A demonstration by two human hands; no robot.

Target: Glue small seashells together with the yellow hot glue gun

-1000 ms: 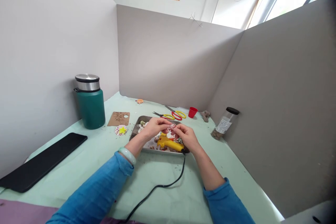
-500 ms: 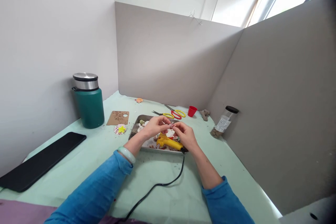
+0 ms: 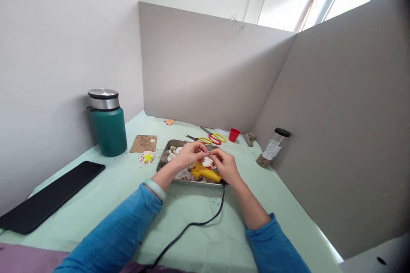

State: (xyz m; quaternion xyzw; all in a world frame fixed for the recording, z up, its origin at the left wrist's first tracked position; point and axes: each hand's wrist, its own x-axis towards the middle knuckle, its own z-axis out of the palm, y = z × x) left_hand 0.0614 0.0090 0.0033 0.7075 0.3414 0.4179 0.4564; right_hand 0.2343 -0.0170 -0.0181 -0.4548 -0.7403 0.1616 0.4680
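Over a metal tray, my left hand and my right hand meet with pinched fingertips. Between them is a tiny reddish-white piece, mostly covered by the fingers, and its kind cannot be made out. Just below my hands lies a yellow glue gun, with its black cord running toward the front edge of the table. White discs and small pebble-like bits fill other parts of the tray, partly hidden by my hands.
Left of the tray are a speckled disc with a yellow star, a brown card, a green flask and a black mat. Scissors, a red cup and a black-lidded jar stand behind and right. Grey panels enclose the table.
My hands stay over the tray with fingertips together. The small piece between them shows less now, and my right fingers have shifted slightly.
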